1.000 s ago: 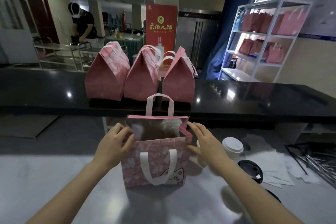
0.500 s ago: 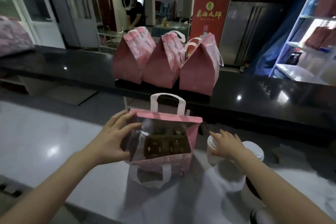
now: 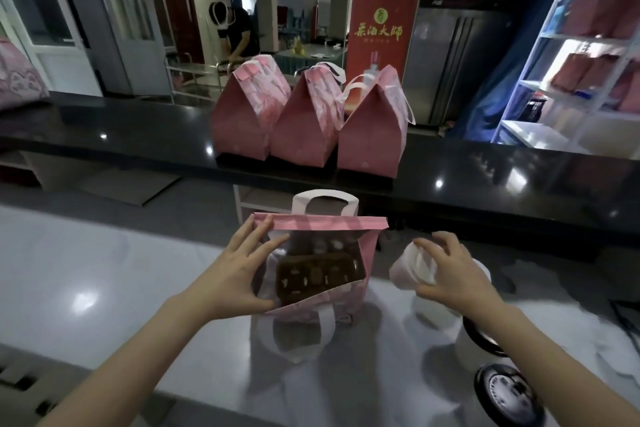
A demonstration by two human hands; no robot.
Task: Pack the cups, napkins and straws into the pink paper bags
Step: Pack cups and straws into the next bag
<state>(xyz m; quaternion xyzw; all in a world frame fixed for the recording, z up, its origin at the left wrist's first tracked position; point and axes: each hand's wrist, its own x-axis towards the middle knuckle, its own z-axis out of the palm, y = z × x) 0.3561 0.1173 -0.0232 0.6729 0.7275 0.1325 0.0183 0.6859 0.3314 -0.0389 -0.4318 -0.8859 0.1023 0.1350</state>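
My left hand (image 3: 239, 274) spread flat on the left wall of the pink bag (image 3: 322, 222) to brace its mouth open on the tabletop (image 3: 104, 270), right hand (image 3: 450, 276) curled round a tilted white cup (image 3: 410, 272) just right of it, I'd guess bound for the cardboard holder (image 3: 318, 276) inside.

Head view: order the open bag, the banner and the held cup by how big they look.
Largest: open bag.
Next: banner, though it stands far back and closed bags hide its foot.
Smallest: cup, partly covered by the right hand.
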